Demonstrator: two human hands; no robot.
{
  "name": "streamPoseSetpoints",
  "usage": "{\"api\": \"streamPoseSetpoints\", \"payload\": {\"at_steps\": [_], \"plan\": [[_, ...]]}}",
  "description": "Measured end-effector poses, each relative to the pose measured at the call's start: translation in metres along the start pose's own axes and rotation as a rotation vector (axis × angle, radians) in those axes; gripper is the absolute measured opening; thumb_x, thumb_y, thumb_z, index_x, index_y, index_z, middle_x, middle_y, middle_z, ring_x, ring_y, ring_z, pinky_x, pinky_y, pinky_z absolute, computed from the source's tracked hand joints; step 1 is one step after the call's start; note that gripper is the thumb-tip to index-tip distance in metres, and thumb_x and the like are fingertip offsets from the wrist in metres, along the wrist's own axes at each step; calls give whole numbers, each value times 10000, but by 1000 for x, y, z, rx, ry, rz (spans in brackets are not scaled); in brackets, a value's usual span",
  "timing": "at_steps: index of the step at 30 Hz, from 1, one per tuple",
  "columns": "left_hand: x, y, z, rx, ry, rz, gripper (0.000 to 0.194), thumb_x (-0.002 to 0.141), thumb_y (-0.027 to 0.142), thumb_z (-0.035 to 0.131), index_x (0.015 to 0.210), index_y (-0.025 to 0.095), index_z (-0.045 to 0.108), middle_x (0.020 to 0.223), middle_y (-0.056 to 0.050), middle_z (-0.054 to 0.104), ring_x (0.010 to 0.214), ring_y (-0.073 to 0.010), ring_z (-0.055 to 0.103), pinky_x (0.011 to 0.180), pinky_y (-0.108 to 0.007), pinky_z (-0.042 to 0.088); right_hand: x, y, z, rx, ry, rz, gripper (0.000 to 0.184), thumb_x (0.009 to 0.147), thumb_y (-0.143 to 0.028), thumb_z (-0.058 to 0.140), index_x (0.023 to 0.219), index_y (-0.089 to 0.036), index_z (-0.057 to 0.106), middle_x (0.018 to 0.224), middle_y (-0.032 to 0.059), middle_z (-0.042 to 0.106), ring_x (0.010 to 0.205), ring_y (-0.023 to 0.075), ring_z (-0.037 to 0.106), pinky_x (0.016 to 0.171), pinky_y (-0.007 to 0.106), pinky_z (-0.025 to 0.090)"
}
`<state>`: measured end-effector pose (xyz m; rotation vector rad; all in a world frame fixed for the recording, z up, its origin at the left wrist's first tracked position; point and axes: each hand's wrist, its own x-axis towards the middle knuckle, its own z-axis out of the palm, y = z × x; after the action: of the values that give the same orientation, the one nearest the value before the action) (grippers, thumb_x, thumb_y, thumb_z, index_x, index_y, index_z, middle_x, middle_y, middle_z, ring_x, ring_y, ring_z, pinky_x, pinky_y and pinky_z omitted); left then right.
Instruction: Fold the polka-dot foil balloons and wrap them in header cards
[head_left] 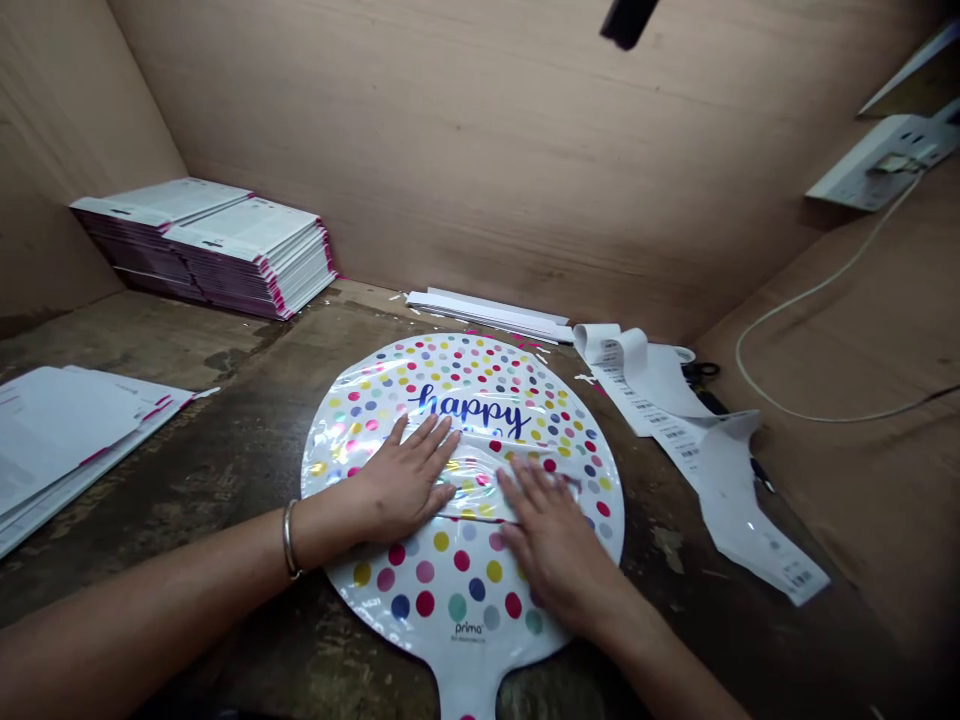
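The left hand (405,490) and right hand (559,545), fingers (420,434) spread flat, are seemingly smoothing a folded balloon (450,575), likely needing gentle pressing.

Brown wooden panels form the left wall (60,130), back wall (450,170) and right wall (885,340) around a dark, scuffed tabletop (247,430). Upper right: white power strip (844,170) with pale cable (814,290). Lighting dim, lower right corner in shadow.
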<state>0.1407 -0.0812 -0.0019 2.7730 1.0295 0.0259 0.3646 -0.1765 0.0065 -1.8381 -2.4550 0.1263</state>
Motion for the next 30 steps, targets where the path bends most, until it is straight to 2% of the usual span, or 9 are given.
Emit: {"api": "streamPoseSetpoints", "payload": {"at_steps": [2,5,9,15,18,21,25,28,30], "plan": [[0,0,0,-4,8,7,616,941,465,290,1455,138,201,1518,-144,127,1403,-297,83,1106,-541,38,-6,24,-8,-52,103,153,455,916,-372,390,1286,-139,514,1422,175,399,1334,353,307,1026,605,293],[0,0,1,-1,27,18,615,943,465,286,1457,139,197,1518,-145,136,1403,-298,80,1106,-543,36,8,36,-27,-10,218,150,386,903,-329,425,1179,-108,580,1361,185,464,1310,325,341,1046,528,307],[-1,-2,1,16,11,25,624,942,467,291,1459,133,187,1517,-153,132,1400,-309,90,1102,-549,58,74,12,-44,195,-57,100,411,826,-331,565,1197,-157,533,1209,134,576,1129,259,509,947,380,404],[-2,-6,-3,7,12,69,645,932,473,328,1463,143,166,1516,-152,153,1400,-303,107,1108,-531,74,146,8,-52,313,-385,151,245,532,-290,770,721,-186,654,653,8,637,626,180,567,554,254,404],[-4,-5,-11,-6,70,90,679,907,489,392,1455,140,193,1510,-164,192,1397,-311,130,1105,-542,94,138,16,-52,419,-454,173,124,562,-231,727,579,-187,612,525,-36,576,537,130,518,503,225,364],[-11,1,-20,-40,258,170,692,831,481,553,1401,161,326,1469,-161,311,1356,-329,241,1096,-530,182,117,14,-46,539,-383,256,134,729,-313,599,695,-184,608,586,-34,596,529,109,521,487,205,383],[-20,9,-19,-129,337,258,329,877,175,487,1202,171,539,1186,-121,583,1119,-262,510,930,-412,441,89,2,-35,609,-283,385,296,861,-370,409,857,-148,604,685,40,651,566,143,585,493,234,448],[-26,9,-8,-228,291,261,247,878,119,439,1048,181,607,1019,-80,640,962,-211,585,823,-345,497,63,-1,-37,546,-183,399,339,845,-381,448,1019,-143,616,891,114,684,789,233,638,648,338,507],[-30,6,0,-296,298,256,240,872,112,438,1018,187,613,1012,-71,642,956,-201,595,812,-325,504,40,0,-41,412,-67,224,440,829,-306,477,1249,-182,518,1214,136,593,1084,284,556,868,437,459]]}}
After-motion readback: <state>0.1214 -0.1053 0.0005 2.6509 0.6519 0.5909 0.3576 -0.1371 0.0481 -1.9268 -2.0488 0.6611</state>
